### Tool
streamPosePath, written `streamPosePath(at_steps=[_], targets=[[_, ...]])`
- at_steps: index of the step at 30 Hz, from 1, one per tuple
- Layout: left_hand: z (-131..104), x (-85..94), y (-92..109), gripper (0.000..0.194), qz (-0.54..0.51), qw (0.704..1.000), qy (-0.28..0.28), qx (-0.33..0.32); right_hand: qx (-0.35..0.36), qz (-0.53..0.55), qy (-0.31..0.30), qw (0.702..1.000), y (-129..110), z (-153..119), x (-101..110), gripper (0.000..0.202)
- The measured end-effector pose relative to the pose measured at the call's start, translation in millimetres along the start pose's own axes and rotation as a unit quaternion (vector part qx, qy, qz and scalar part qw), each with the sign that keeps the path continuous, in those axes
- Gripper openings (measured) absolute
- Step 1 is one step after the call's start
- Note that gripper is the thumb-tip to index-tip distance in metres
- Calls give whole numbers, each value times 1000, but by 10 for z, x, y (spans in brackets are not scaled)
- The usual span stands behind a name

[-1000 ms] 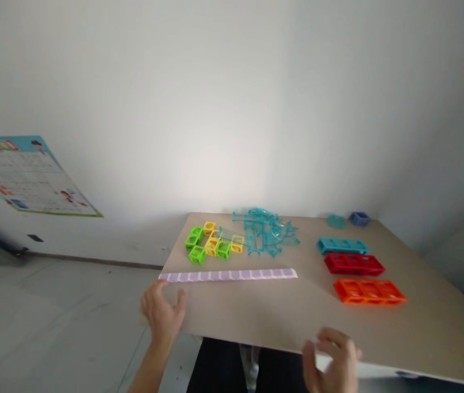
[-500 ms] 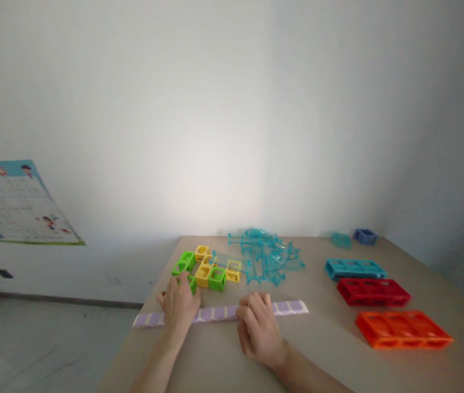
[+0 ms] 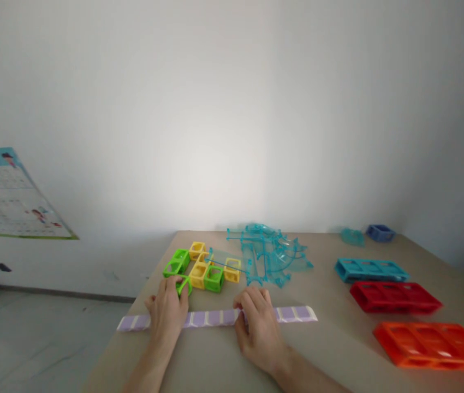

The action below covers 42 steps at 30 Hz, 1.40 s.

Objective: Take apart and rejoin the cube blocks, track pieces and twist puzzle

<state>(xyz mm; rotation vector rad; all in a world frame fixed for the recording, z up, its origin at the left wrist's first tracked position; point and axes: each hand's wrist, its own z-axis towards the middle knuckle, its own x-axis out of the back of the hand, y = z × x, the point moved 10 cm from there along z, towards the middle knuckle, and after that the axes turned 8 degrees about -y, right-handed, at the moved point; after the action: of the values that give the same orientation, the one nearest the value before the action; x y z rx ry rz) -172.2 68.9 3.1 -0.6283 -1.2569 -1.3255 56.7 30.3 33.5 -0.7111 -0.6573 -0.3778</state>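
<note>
My left hand is closed over a green open-sided block, its fingertips gripping the top and near side. Next to it is a cluster of green blocks and yellow blocks. A purple-and-white banded strip lies across the table, passing under both hands. My right hand rests over the strip right of its middle, fingers curled toward the thumb; whatever may be between them is hidden.
Clear teal plastic track pieces are heaped behind the blocks. On the right lie three-hole frames in teal, red and orange. A blue block and a small teal piece sit near the wall.
My left hand has drawn the green block slightly nearer and left, uncovering more of it. The right hand's fingers have loosened a little over the strip. The whole view has shifted slightly.
</note>
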Motion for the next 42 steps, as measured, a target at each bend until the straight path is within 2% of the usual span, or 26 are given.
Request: streamPosePath(at_steps=[3, 9, 15, 17, 19, 20, 21, 22, 23, 25, 27, 28, 30, 33, 35, 37, 39, 42], targets=[[17, -6, -26, 18, -17, 1000, -6, 11, -8, 7, 5, 1000, 14, 13, 3, 30], [31, 67, -118, 15, -88, 995, 32, 35, -36, 25, 25, 999, 112, 37, 90, 29], [72, 31, -376, 16, -190, 975, 35, 106, -51, 40, 27, 998, 192, 53, 133, 33], [44, 95, -426, 17, -223, 966, 69, 114, -55, 45, 31, 997, 206, 54, 142, 33], [-40, 291, -378, 17, -270, 947, 155, 80, -54, 50, 37, 997, 205, 49, 156, 32], [-102, 415, -295, 15, -297, 932, 202, 42, -55, 54, 39, 996, 205, 43, 161, 31], [-170, 532, -166, 14, -318, 917, 240, -6, -56, 60, 39, 996, 200, 38, 161, 31], [-222, 616, 19, 11, -333, 907, 251, -64, -57, 68, 36, 995, 195, 33, 157, 33], [-264, 672, 259, 10, -345, 897, 240, -134, -58, 77, 33, 995, 186, 29, 153, 37], [-330, 672, 763, 10, -367, 877, 177, -254, -52, 98, 28, 993, 157, 27, 154, 52], [-375, 543, 1202, 15, -402, 847, 79, -338, -40, 118, 27, 992, 126, 35, 178, 67], [-388, 465, 1346, 19, -426, 830, 42, -358, -36, 126, 27, 991, 124, 43, 192, 72], [-387, 301, 1487, 30, -479, 798, -14, -365, -35, 137, 21, 990, 147, 62, 212, 72], [-404, 66, 1540, 45, -527, 757, -106, -370, -39, 147, 21, 988, 211, 84, 238, 64], [-421, 14, 1512, 49, -545, 732, -144, -382, -38, 151, 29, 987, 236, 90, 259, 59], [-379, 60, 1435, 45, -562, 718, -142, -385, -45, 151, 33, 987, 257, 91, 266, 53], [-257, 154, 1324, 34, -557, 736, -99, -370, -60, 148, 42, 986, 289, 83, 282, 50], [-11, 345, 1085, 10, -456, 833, 38, -311, -71, 141, 54, 986, 317, 72, 317, 46]])
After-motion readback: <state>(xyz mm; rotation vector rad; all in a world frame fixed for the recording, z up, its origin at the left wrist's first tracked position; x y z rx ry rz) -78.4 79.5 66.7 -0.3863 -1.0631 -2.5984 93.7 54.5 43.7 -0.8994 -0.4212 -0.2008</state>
